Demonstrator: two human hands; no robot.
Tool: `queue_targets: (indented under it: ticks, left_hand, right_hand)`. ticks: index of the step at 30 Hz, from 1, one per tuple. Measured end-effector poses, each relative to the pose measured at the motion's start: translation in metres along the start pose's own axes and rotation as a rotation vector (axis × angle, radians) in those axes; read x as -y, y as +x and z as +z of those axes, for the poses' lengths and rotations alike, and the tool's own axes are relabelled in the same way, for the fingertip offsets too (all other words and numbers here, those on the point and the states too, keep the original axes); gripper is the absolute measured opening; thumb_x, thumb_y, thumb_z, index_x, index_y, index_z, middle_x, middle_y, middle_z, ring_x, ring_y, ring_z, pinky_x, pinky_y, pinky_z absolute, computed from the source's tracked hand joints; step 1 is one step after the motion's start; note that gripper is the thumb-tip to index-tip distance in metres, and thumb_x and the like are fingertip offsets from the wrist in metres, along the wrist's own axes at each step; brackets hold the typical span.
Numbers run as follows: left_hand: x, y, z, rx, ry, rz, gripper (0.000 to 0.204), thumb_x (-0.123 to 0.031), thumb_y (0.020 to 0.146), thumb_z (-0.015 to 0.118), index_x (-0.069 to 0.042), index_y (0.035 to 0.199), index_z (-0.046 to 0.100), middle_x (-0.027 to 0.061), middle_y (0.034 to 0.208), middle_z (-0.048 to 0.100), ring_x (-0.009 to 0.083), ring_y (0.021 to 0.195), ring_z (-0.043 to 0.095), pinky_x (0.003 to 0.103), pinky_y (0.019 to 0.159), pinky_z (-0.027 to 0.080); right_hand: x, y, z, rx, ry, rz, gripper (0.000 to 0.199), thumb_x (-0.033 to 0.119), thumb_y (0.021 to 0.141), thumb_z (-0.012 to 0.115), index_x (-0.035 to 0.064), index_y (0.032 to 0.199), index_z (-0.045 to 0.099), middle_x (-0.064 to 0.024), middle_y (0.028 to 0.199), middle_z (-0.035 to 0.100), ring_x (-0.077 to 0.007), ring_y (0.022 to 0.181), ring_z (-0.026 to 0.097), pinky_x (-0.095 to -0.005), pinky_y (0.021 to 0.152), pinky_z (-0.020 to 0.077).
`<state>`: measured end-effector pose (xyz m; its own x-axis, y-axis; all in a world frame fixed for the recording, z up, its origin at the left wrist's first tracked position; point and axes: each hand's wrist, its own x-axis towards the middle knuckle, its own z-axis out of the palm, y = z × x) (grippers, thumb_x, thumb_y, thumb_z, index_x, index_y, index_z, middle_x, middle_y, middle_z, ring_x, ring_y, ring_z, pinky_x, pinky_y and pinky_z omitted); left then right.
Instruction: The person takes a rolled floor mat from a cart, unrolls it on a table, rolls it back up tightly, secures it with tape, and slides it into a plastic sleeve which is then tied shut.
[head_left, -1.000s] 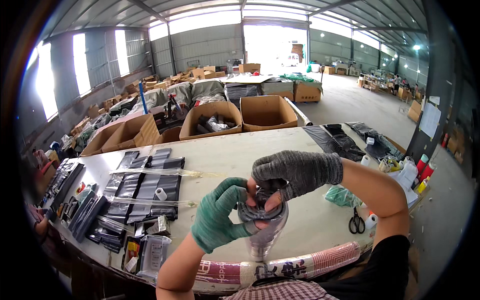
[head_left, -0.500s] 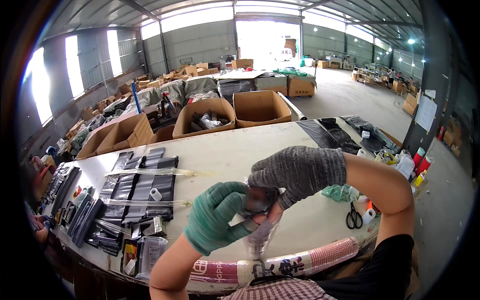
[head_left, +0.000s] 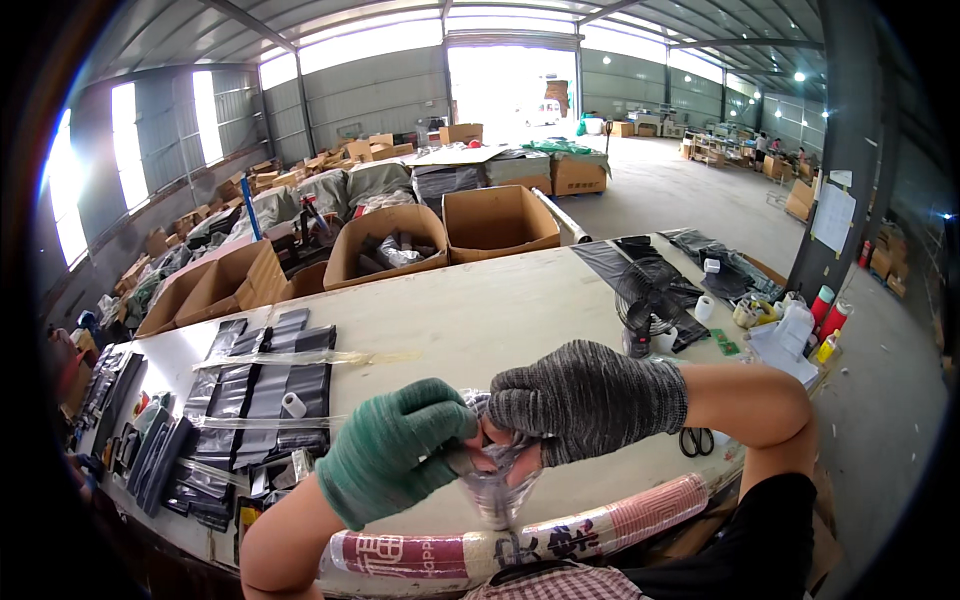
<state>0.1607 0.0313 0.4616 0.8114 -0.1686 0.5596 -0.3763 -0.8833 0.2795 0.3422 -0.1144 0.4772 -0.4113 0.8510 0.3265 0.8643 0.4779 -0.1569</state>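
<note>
My left hand [head_left: 398,450], in a green knit glove, and my right hand [head_left: 590,402], in a dark grey one, meet above the near part of the table. Bare fingertips show at both gloves. Between them they pinch the gathered top of a clear plastic sleeve [head_left: 497,500], which narrows downward. What is inside the sleeve, if anything, I cannot make out. Just below it, along the table's near edge, lies a plastic-wrapped roll [head_left: 430,556] with a red and cream print. Black-handled scissors [head_left: 697,441] rest beyond my right wrist.
Stacks of flat dark plastic bags [head_left: 265,390] cover the table's left side, with a small white roll [head_left: 293,405] on them. A black fan [head_left: 648,305] and several bottles [head_left: 828,347] stand at the right. Open cardboard boxes [head_left: 500,220] line the far edge.
Both hands have moved lower, and my left hand has shifted left. The dark opening between them has given way to bunched plastic. The view has shifted, showing the fan more fully.
</note>
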Motion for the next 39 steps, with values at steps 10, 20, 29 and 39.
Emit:
queue_targets:
  ticks: [10,20,29,39]
  left_hand:
    - [-0.014,-0.009,0.025,0.256,-0.526,0.252,0.041,-0.032,0.082,0.067,-0.018,0.12,0.061,0.0061,0.094,0.069,0.0265,0.076,0.064,0.038,0.07,0.05]
    - [0.016,-0.047,0.068,-0.379,-0.217,0.423,0.016,-0.022,0.078,0.07,-0.014,0.077,0.055,0.0008,0.08,0.054,0.0217,0.069,0.057,0.035,0.058,0.046]
    - [0.095,-0.096,0.262,-0.582,0.346,-0.21,0.029,-0.003,0.056,0.076,-0.015,0.059,0.05,0.0059,0.063,0.049,0.0268,0.055,0.053,0.034,0.045,0.039]
    - [0.191,-0.12,0.189,-0.336,-0.936,-1.136,0.082,-0.04,0.089,0.058,-0.007,0.145,0.009,0.0146,0.131,0.039,0.0174,0.103,0.051,0.03,0.086,0.043]
  right_hand:
    - [0.034,-0.025,-0.002,0.204,0.273,-0.179,0.014,0.023,0.079,0.065,0.01,0.077,0.061,-0.0082,0.059,0.055,-0.0265,0.049,0.057,-0.0349,0.045,0.0452]
    - [-0.021,-0.033,0.077,-0.57,0.569,-0.488,0.019,0.014,0.073,0.074,0.0092,0.071,0.056,-0.0034,0.058,0.048,-0.0198,0.048,0.053,-0.0319,0.043,0.0427]
    - [-0.112,-0.044,0.236,-1.011,-0.005,0.081,0.027,0.013,0.067,0.078,0.0097,0.063,0.052,-0.0056,0.064,0.053,-0.022,0.05,0.051,-0.0326,0.047,0.0433]
    - [-0.031,-0.01,0.345,-0.232,0.897,-0.06,0.024,0.008,0.07,0.062,0.0024,0.061,0.041,-0.0157,0.061,0.043,-0.035,0.058,0.047,-0.042,0.054,0.0382]
